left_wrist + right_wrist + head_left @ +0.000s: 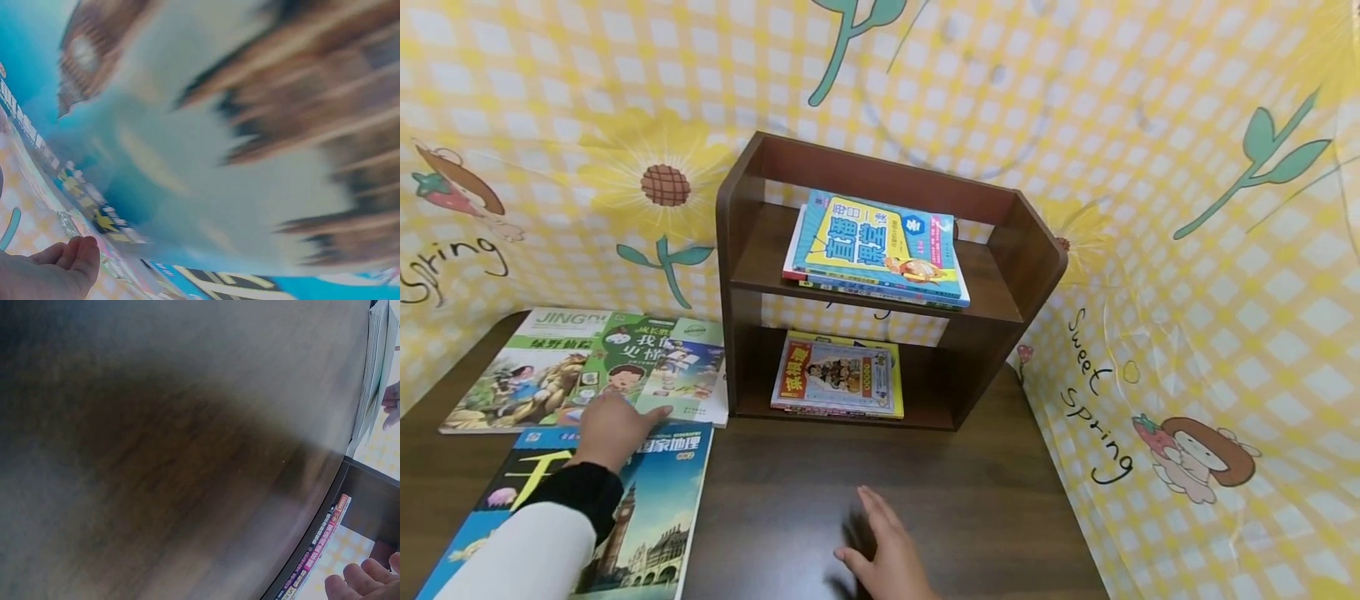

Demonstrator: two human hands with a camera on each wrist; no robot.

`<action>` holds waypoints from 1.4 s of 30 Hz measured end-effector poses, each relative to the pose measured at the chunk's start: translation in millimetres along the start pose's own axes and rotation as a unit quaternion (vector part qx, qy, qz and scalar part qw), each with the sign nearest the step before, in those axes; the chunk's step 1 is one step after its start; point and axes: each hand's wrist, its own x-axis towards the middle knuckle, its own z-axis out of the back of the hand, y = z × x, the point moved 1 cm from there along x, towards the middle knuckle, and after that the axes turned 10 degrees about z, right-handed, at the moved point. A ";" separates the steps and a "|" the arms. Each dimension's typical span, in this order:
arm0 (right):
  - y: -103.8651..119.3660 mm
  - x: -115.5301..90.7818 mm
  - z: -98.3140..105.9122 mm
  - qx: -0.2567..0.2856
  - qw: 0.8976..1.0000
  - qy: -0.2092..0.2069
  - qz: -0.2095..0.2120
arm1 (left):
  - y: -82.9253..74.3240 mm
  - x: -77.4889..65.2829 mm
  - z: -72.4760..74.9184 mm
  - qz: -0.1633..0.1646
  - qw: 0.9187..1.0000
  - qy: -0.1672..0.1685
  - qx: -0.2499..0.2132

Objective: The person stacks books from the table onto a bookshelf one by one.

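Observation:
My left hand (pixel 613 429) reaches over the lower edge of a green picture-covered book (pixel 623 354) in the head view. Its fingers (pixel 80 259) look loosely bent in the left wrist view; whether they touch the cover is hidden. Beside the green book lie a white-and-green book (pixel 523 375) and a book with a pale green cover (pixel 688 375). Under my left wrist is a blue magazine (pixel 658 508) with a clock tower, partly on a black-and-blue book (pixel 501 492). My right hand (pixel 891 554) hovers above the table, fingers extended and holding nothing.
A brown two-tier bookshelf (pixel 1015 292) stands at the table's back. Its upper tier bears a stack of blue-and-yellow books (pixel 880 246); its lower tier has a stack of comic-style books (pixel 838 375). Patterned yellow cloth (pixel 1150 333) hangs behind and at the right of the dark table (pixel 775 500).

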 end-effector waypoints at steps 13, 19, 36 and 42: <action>-2.2 -1.8 3.3 0.020 0.999 0.012 -0.041 | -20.0 26.0 -8.0 0.039 0.999 0.032 0.003; -2.8 -5.8 4.5 0.030 0.998 0.013 -0.057 | -22.8 34.2 -13.0 0.062 0.997 0.039 0.020; -17.3 -22.7 4.0 -0.032 0.999 -0.021 0.010 | -16.7 43.4 -10.7 0.131 0.987 0.066 0.067; -25.9 -23.4 3.4 -0.061 0.996 -0.034 0.061 | -25.8 44.4 -10.9 0.154 0.984 0.081 0.025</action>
